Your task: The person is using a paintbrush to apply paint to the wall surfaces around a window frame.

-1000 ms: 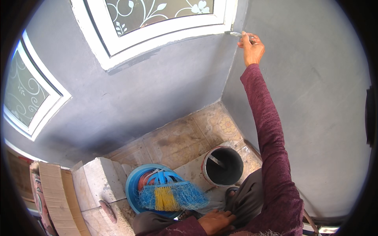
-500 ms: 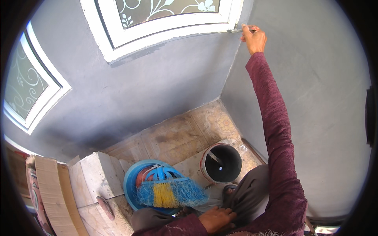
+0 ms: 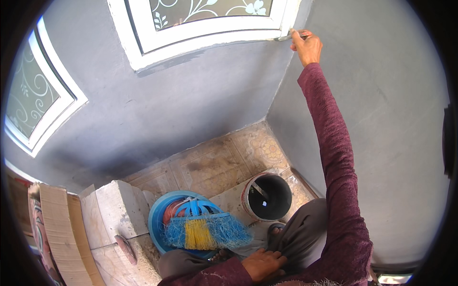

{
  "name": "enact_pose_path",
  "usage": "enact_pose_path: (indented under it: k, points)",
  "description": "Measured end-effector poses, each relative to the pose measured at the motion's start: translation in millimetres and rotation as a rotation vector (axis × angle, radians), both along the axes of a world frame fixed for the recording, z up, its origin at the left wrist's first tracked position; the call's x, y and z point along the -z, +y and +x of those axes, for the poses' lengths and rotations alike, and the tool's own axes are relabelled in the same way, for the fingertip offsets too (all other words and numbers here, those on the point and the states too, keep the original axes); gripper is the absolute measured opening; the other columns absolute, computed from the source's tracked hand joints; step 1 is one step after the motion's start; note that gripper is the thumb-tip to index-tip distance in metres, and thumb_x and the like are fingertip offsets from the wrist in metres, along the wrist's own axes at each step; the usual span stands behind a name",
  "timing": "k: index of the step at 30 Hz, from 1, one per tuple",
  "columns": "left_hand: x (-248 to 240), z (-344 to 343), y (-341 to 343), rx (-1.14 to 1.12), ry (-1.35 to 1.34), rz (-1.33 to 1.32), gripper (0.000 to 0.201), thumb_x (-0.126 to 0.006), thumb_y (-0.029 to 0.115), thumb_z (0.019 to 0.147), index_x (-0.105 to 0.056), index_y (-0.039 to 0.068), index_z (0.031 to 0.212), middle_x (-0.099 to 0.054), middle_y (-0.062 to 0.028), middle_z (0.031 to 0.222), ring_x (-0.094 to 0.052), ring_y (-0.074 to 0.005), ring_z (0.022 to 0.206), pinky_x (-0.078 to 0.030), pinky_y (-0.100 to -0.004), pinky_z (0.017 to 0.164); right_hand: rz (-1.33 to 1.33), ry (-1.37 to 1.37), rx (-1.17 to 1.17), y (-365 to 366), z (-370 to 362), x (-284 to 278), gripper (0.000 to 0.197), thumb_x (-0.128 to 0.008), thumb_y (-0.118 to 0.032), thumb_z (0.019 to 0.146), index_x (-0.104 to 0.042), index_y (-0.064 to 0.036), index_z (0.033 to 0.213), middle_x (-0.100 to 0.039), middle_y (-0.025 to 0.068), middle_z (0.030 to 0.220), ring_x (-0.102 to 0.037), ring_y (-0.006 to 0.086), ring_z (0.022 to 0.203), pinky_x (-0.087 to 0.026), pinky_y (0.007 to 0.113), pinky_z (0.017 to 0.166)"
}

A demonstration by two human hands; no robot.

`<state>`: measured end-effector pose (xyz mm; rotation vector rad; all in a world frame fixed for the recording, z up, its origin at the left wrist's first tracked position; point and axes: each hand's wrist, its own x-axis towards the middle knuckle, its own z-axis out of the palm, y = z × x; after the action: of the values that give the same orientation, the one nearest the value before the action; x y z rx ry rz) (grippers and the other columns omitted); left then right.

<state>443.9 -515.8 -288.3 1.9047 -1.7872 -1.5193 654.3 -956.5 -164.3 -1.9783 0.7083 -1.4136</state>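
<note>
My right hand (image 3: 307,47), stretched far up to the lower right corner of a white window frame (image 3: 210,46), pinches a slim paintbrush (image 3: 285,37). The dark tip of the brush touches the seam where the frame's bottom edge meets the grey wall (image 3: 191,100). My left hand (image 3: 264,265) lies on my lap over the dark trousers, fingers loosely extended and holding nothing. Between my knees and the wall stands a round bucket (image 3: 285,209) with dark grey inside and a stick-like handle (image 3: 260,190) leaning in it.
Left of the bucket, a blue basin (image 3: 155,221) holds a broom head (image 3: 198,232) with blue and yellow bristles. A tiled ledge (image 3: 112,209) bears a reddish, flat oblong object (image 3: 125,249). Cardboard (image 3: 57,229) stands at far left. Another grey wall (image 3: 391,143) rises on the right.
The brush tip has slid slightly left along the frame's bottom edge. The view has shifted a little. My left hand stays on my lap.
</note>
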Motion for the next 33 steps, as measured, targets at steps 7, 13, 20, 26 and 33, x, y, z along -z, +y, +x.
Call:
enact_pose_path:
  k: [7, 13, 20, 26, 33]
  points:
    - [27, 10, 10, 0.090, 0.220, -0.393, 0.035, -0.058, 0.032, 0.094, -0.054, 0.005, 0.117, -0.059, -0.0177, 0.108, -0.061, -0.0357, 0.105, -0.045, -0.0482, 0.088, -0.005, 0.006, -0.028, 4, 3, -1, 0.033, -0.071, -0.030, 0.084, -0.071, 0.0032, 0.087, -0.066, 0.0074, 0.068, -0.065, 0.0136, 0.056, -0.055, 0.027, 0.058]
    - [24, 8, 4, 0.111, 0.196, -0.258, 0.045, -0.059, 0.037, 0.089, -0.057, 0.006, 0.122, -0.060, -0.0181, 0.115, -0.059, -0.0366, 0.111, -0.047, -0.0501, 0.091, 0.008, 0.002, -0.046, 18, 8, -2, 0.029, -0.072, -0.026, 0.084, -0.069, 0.0034, 0.081, -0.065, 0.0069, 0.065, -0.063, 0.0119, 0.052, -0.055, 0.026, 0.054]
    - [44, 6, 7, 0.105, 0.291, -0.283, 0.052, -0.059, 0.041, 0.087, -0.057, 0.004, 0.124, -0.060, -0.0212, 0.116, -0.059, -0.0381, 0.113, -0.046, -0.0527, 0.093, -0.013, 0.020, -0.060, 31, 11, -6, 0.031, -0.071, -0.027, 0.085, -0.069, 0.0039, 0.079, -0.065, 0.0069, 0.065, -0.063, 0.0120, 0.052, -0.054, 0.026, 0.054]
    - [31, 4, 15, 0.070, 0.234, -0.440, 0.035, -0.060, 0.031, 0.092, -0.055, 0.006, 0.116, -0.060, -0.0163, 0.108, -0.062, -0.0340, 0.105, -0.045, -0.0460, 0.087, -0.015, 0.037, -0.072, 40, 14, -7, 0.031, -0.071, -0.027, 0.084, -0.068, 0.0034, 0.078, -0.065, 0.0067, 0.064, -0.063, 0.0119, 0.052, -0.053, 0.027, 0.054]
    - [10, 17, 15, 0.107, 0.241, -0.439, 0.036, -0.062, 0.030, 0.090, -0.056, 0.006, 0.115, -0.060, -0.0160, 0.108, -0.062, -0.0338, 0.105, -0.045, -0.0458, 0.087, -0.030, 0.045, -0.089, 53, 22, -9, 0.031, -0.071, -0.028, 0.083, -0.068, 0.0020, 0.075, -0.065, 0.0057, 0.063, -0.063, 0.0125, 0.051, -0.052, 0.028, 0.057]
